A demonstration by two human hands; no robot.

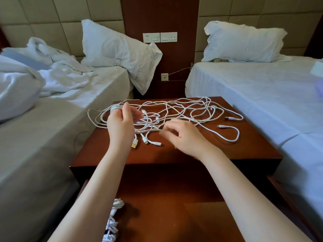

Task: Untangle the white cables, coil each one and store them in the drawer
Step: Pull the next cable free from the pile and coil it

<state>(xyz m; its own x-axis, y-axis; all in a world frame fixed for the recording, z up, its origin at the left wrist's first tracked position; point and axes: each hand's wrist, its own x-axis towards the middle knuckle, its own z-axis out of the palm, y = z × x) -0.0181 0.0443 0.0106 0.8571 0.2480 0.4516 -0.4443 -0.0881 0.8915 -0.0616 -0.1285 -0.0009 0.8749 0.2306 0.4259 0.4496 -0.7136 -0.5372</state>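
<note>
Pinching one strand between thumb and forefinger, the right hand (183, 137) keeps its other fingers loosely curled above the bedside table (201, 154). A few loops of cord sit gathered round the raised fingers of the left hand (120, 124), thumb upright beside them, though blur hides the exact hold. Both hands are at the near left part of the white cables (176, 110), which lie in one loose tangle across the table top, several plugs poking out toward the front. Below, the drawer (174, 215) stands open with coiled cables (113, 219) along its left side. A rumpled bed (52, 128) flanks the table on the left, a made bed (262, 95) on the right
</note>
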